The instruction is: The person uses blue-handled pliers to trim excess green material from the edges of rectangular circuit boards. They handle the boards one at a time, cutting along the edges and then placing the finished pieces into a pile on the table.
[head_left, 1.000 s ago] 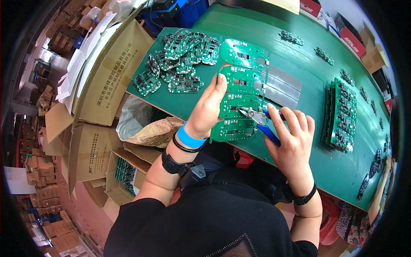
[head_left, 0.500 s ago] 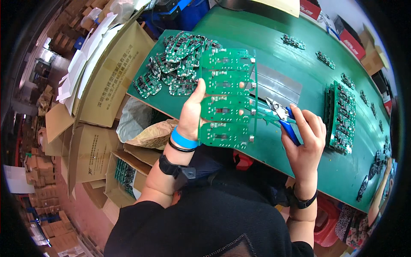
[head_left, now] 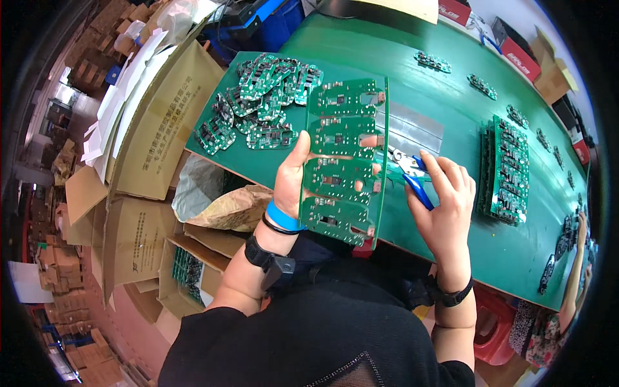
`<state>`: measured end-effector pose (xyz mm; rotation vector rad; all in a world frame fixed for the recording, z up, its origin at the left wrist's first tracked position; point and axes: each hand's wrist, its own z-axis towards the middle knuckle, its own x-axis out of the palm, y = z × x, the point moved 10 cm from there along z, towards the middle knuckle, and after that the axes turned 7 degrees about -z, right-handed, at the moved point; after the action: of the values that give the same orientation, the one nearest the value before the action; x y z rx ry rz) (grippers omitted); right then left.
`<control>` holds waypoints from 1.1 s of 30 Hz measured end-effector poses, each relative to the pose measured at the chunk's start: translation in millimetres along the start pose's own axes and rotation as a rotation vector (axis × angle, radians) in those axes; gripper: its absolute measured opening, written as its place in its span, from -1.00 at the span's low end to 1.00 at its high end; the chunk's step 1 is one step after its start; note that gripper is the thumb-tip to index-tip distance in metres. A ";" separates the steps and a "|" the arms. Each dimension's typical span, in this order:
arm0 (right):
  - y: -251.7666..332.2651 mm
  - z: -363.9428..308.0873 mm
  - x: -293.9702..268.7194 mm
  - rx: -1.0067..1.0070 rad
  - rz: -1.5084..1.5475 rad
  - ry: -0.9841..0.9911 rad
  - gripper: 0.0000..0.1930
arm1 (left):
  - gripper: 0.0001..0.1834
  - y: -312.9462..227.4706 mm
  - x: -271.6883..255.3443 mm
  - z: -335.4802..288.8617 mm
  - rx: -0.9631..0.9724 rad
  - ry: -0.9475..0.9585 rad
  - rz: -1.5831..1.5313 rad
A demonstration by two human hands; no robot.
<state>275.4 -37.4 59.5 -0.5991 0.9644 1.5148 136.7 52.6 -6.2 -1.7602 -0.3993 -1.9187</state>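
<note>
Green rectangular circuit-board panel [head_left: 342, 169] was held up in front of the person, by the green-topped table's [head_left: 361, 48] near edge. The left hand [head_left: 291, 184] pinched its left margin, thumb in front, fingers behind. It looked light, stiff and rather brittle — bare edges seemed the safest hold, clear of the small parts. The right hand [head_left: 448, 201] curled round blue-handled metal cutters [head_left: 419, 192]; how far their blades had closed, I couldn't tell. Counted: one raised panel of four boards, one pair of cutters, one stack of green panels [head_left: 509, 173], one heap of loose green boards [head_left: 271, 82] — too overlapped to number.
</note>
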 end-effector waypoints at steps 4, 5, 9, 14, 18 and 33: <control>-10.5 -3.6 -14.5 0.044 0.060 -0.041 -0.45 | -0.18 -13.4 4.1 5.5 0.029 -0.092 0.185; -7.3 -3.2 -16.3 0.016 0.096 -0.009 -0.44 | -0.18 -18.5 0.6 6.4 0.055 -0.166 0.198; 26.0 -9.0 -4.7 -0.156 0.086 0.195 -0.35 | -0.22 -33.3 -9.5 11.5 0.125 -0.372 0.503; 42.2 -11.2 6.6 -0.210 0.021 0.226 -0.28 | -0.28 -42.5 -6.9 14.1 0.196 -0.369 0.591; 46.2 -9.9 9.1 -0.224 -0.001 0.216 -0.28 | -0.29 -43.7 -4.5 15.1 0.215 -0.357 0.604; 51.4 -6.2 10.9 -0.290 -0.069 0.180 -0.28 | -0.37 -46.8 -3.0 18.1 0.199 -0.336 0.548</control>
<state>222.6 -35.3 59.5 -0.9804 0.8538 1.5704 126.5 101.5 -1.5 -1.8216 -0.1844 -1.1715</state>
